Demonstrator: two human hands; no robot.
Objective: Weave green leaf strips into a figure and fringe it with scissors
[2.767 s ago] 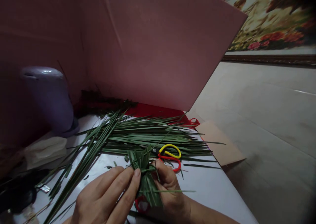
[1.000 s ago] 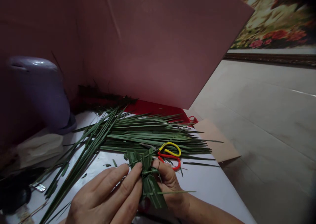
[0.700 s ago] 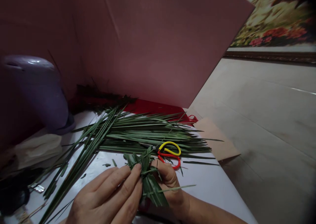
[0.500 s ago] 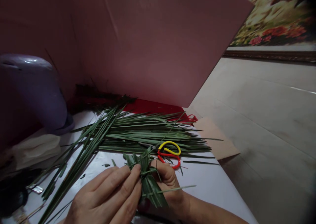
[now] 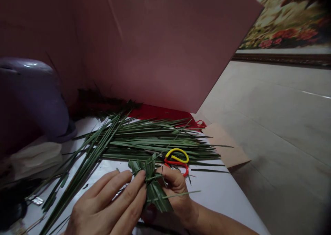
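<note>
Between my two hands is a folded green leaf weave [image 5: 155, 190], pinched in at its middle and fanned out at both ends. My left hand [image 5: 111, 200] grips its left side, fingers pressed together against the leaf. On the other side my right hand [image 5: 176, 190] is closed on the weave near its middle, the index finger curled. A thin leaf strip [image 5: 182, 194] sticks out to the right across that hand. Just beyond the weave lie scissors [image 5: 178, 157] with one yellow and one red handle loop, blades resting on the leaves.
Long green leaf blades [image 5: 155, 138] are heaped across the white table [image 5: 217, 193], with another bundle [image 5: 85, 173] slanting down at the left. A purple plastic object [image 5: 38, 97] and a white cloth-like item [image 5: 37, 159] stand left. A pink panel [image 5: 160, 55] rises behind; cardboard [image 5: 227, 145] lies right.
Both hands and the leaf weave have shifted slightly left. The left fingers have spread a little, and a round reddish thing shows more below the weave. The scissors stay where they were.
</note>
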